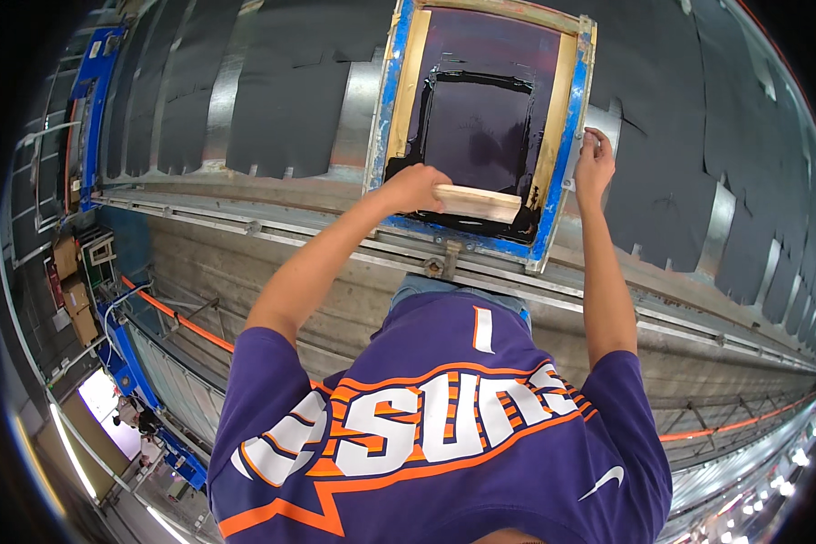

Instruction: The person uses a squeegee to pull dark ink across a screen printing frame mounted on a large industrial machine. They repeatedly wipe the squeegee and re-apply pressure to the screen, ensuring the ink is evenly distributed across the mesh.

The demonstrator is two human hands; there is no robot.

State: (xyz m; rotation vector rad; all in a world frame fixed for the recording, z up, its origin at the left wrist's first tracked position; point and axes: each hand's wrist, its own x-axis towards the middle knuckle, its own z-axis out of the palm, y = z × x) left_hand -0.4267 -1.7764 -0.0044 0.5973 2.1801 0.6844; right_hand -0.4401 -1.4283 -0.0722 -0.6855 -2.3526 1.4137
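Note:
My left hand (416, 189) is closed around one end of a squeegee (478, 202) with a pale wooden handle. The squeegee lies across the near end of a printing screen (487, 127), where black ink (470, 224) is smeared along the mesh. A rectangle of ink borders the screen's dark middle. Just outside the right side of the screen's blue-painted frame (572, 118), my right hand (595, 165) is raised with its fingers curled together. What they pinch, if anything, is too small to make out.
Dark sheets (286, 113) cover the long metal table on both sides of the screen. A metal rail (313, 243) runs along the table's near edge, with a clamp bracket (440, 263) below the screen. Cardboard boxes (82, 313) stand far left, near a distant person (134, 417).

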